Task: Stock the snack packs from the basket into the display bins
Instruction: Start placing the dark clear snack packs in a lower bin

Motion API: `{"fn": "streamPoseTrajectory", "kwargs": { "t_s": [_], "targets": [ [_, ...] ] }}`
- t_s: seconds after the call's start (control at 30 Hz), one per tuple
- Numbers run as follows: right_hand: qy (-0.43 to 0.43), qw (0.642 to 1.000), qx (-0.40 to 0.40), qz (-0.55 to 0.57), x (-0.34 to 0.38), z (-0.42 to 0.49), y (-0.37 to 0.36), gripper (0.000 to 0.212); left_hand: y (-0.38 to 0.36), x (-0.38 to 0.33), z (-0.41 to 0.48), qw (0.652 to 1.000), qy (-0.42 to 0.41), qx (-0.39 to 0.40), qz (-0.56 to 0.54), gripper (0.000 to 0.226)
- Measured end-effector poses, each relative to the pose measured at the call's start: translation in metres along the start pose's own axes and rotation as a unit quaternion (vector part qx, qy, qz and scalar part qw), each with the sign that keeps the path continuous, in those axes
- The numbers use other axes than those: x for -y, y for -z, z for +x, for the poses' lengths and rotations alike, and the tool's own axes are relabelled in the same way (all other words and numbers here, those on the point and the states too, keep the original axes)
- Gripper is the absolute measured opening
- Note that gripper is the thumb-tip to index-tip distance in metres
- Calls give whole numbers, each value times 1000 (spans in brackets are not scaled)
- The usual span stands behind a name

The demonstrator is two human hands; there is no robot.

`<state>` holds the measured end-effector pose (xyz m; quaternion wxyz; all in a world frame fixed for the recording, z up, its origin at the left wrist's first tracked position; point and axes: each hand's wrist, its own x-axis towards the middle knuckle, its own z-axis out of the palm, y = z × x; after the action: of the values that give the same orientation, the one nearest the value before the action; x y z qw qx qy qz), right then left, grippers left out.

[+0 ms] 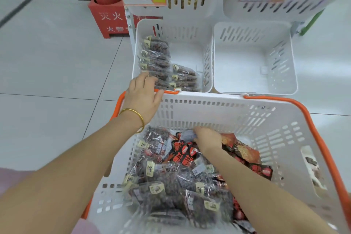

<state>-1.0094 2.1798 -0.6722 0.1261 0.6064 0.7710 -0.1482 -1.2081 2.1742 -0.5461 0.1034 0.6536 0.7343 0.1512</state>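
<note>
Head view: the basket (pixel 247 118), white with orange handles, fills the lower half of the frame and holds a loose heap of snack packs (pixel 171 182), clear packs of dark contents at lower centre and red-and-black packs (pixel 182 153) toward centre right. The left hand (pixel 143 99), at centre left, lies over the basket's far rim with fingers extended and slightly spread, their tips touching the stocked packs (pixel 157 59) standing in a row in the left display bin (pixel 190 30); it grips nothing visible. The right hand (pixel 208 138), at centre, reaches into the heap with fingers curled down onto a grey-backed pack (pixel 187 135); whether they have closed on it cannot be told. The right display bin (pixel 254 57), at upper centre right, is empty. Orientation: the stocked packs stand on edge, long axes running left to right across the bin, labelled ends toward the left wall; a shorter stack (pixel 185 79) beside them lies lower and leans. Packs in the basket point every way, none sharing an axis. Probable risks: the standing row may topple toward the open side of the bin if the left hand lifts away; slick film may let a pack slide from a shallow hold; the two kinds, lying tangled, may be mixed in one bin
</note>
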Motion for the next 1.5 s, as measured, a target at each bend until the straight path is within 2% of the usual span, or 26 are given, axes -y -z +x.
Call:
{"fn": "streamPoseTrajectory", "kwargs": {
  "t_s": [0.07,0.13,0.2,0.23,0.33,0.43,0.57,0.67,0.8,0.93,1.0,1.07,1.13,1.23,1.3,1.4,1.5],
  "targets": [
    [31,998,-59,9,-4,-6,11,20,7,-5,-5,1000,-21,-1,-3,41],
    [64,990,-84,95,-14,-10,31,17,12,-14,-7,999,-51,5,-10,38],
    [83,979,-65,176,-26,-12,49,18,16,-26,-8,997,-81,18,-9,36],
    [90,978,-52,181,-32,-13,55,19,18,-33,-9,995,-93,26,-6,35],
    [91,986,-11,139,-39,-19,55,21,28,-50,-11,991,-124,40,-2,32],
    [78,988,-7,132,-28,-26,38,27,35,-58,-21,989,-139,55,4,30],
    [31,992,4,122,-17,-25,4,40,33,-46,-38,990,-114,77,4,29],
    [2,993,-6,115,-16,-18,-16,41,25,-31,-47,991,-75,106,-7,28],
    [-25,976,-65,204,-16,-7,-31,34,15,-20,-45,992,-47,115,-17,30],
    [5,968,-138,208,-26,-13,-29,27,8,-22,-42,992,-43,114,-31,30],
    [38,965,-156,208,-29,-22,-16,29,6,-26,-41,992,-47,107,-42,31],
    [66,959,-125,246,-31,-33,8,34,4,-32,-39,991,-53,114,-54,34],
    [98,942,-92,306,-32,-44,37,30,5,-41,-39,986,-66,144,-57,43],
    [128,916,-93,367,-34,-59,87,20,11,-57,-41,971,-43,215,-97,55],
    [144,904,-98,389,-35,-71,121,20,21,-69,-42,965,-26,222,-138,47],
    [169,893,-106,403,-43,-87,171,27,47,-87,-41,949,-27,191,-248,27],
    [176,878,-70,440,-55,-102,213,30,78,-108,-42,932,-19,187,-310,10]
  ]
}}
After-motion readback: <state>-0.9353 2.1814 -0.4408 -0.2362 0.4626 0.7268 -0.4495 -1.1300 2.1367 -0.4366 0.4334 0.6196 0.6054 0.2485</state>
